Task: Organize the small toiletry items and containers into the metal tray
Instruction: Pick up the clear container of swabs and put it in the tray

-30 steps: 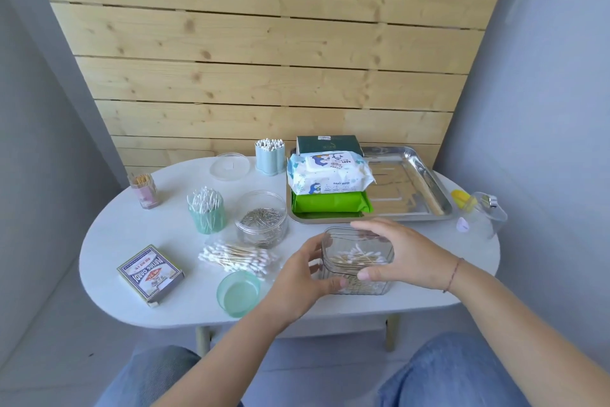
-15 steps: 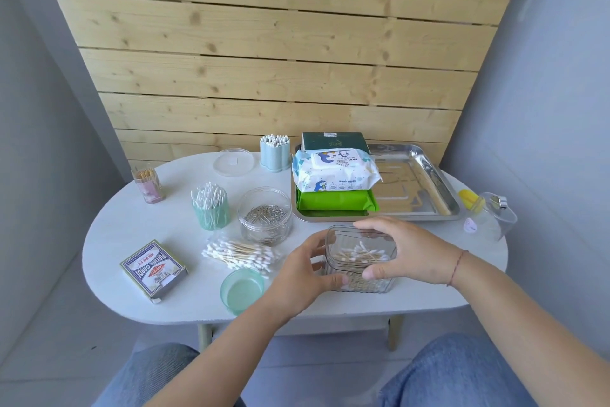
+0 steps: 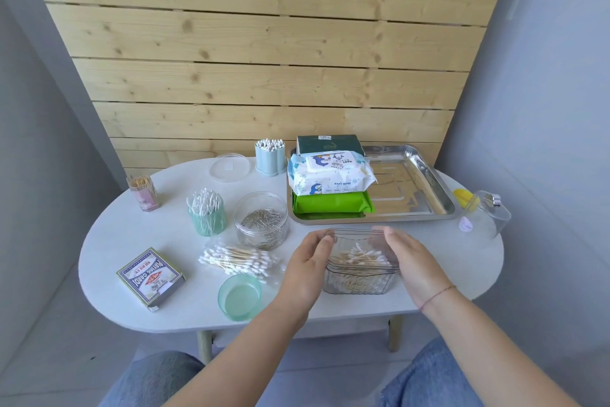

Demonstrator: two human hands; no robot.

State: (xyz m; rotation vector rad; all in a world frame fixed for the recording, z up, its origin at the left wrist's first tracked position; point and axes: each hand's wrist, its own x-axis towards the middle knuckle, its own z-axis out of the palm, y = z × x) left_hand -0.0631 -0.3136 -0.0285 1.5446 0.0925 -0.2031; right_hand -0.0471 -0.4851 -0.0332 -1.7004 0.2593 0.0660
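Observation:
A clear ribbed box of cotton swabs point(image 3: 359, 274) stands near the table's front edge, just in front of the metal tray point(image 3: 425, 175). My left hand point(image 3: 305, 269) presses its left side and my right hand point(image 3: 411, 263) presses its right side, so the box is held between them. The tray sits at the back right. Its left half holds a baby wipes pack point(image 3: 330, 175) on a green pack point(image 3: 330, 207), with a dark green box point(image 3: 330, 142) behind. The tray's right half is bare metal.
On the white oval table point(image 3: 462, 261): a blue swab holder point(image 3: 270, 159), clear lid point(image 3: 228, 167), toothpick jar point(image 3: 142, 192), green cup of swabs point(image 3: 207, 217), jar of paper clips point(image 3: 260, 220), bagged swabs point(image 3: 236, 260), green lid point(image 3: 239, 296), card box point(image 3: 150, 278), clear bottle point(image 3: 485, 215) lying at the right.
My right hand has slid from the top of the clear box to its right side. My left hand has shifted up along the left side. The box stays in place.

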